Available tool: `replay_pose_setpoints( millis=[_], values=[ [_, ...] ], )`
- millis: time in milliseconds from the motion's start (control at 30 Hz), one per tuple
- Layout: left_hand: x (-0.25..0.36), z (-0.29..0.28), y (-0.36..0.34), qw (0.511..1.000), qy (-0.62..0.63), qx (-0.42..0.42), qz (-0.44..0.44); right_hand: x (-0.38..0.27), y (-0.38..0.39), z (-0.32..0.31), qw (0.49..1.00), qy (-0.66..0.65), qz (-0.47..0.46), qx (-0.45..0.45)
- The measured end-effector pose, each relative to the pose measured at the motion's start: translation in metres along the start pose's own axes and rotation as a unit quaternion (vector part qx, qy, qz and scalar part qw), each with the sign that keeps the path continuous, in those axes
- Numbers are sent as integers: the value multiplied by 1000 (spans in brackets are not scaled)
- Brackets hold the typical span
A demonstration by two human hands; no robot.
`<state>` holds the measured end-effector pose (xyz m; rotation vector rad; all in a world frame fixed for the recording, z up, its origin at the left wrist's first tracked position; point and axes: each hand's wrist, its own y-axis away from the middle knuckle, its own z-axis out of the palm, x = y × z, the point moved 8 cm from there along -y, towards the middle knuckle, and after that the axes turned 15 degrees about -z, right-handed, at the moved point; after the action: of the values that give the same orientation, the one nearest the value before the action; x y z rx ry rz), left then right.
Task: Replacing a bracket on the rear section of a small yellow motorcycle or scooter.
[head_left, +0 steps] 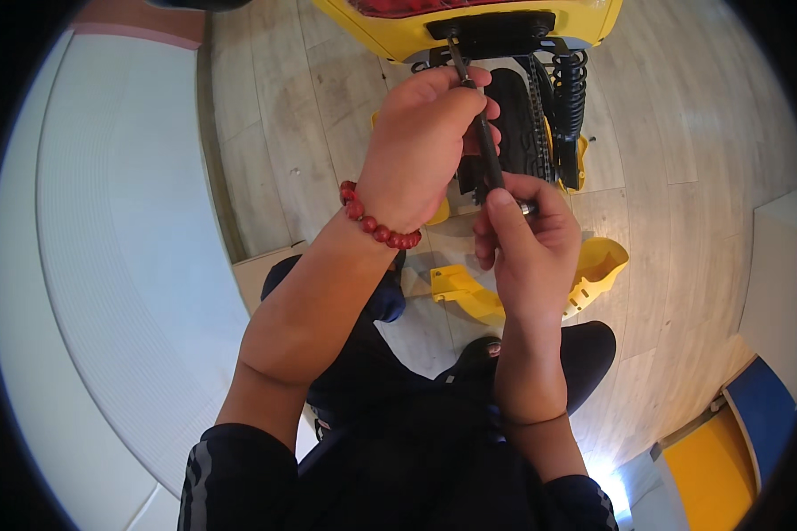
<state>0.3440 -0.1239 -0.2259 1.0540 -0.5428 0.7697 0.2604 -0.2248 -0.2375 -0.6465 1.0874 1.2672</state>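
Observation:
My left hand (416,142), with red beads at its wrist, grips the upper part of a long dark tool (487,142) with a metal shaft. My right hand (531,239) is closed around the tool's lower end, where a silver piece shows. The tool's tip meets a black bracket (500,26) on the rear of a yellow vehicle body (372,22) with a red lens. Under it are a black tyre (509,93), a chain and a coil spring (572,97). My left hand partly hides the shaft.
A curved yellow panel (602,265) lies on the wood-look floor (673,133) below my hands. A long white surface (124,221) runs along the left. At the right are a pale block (775,265) and yellow and blue panels (708,465). My legs are bent beneath me.

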Motion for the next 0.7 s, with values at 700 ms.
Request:
replay_pose_setpoints(
  millis=[700],
  values=[
    [7, 4, 0, 999, -19, -24, 20, 10, 7, 21, 918, -360, 148, -76]
  ],
)
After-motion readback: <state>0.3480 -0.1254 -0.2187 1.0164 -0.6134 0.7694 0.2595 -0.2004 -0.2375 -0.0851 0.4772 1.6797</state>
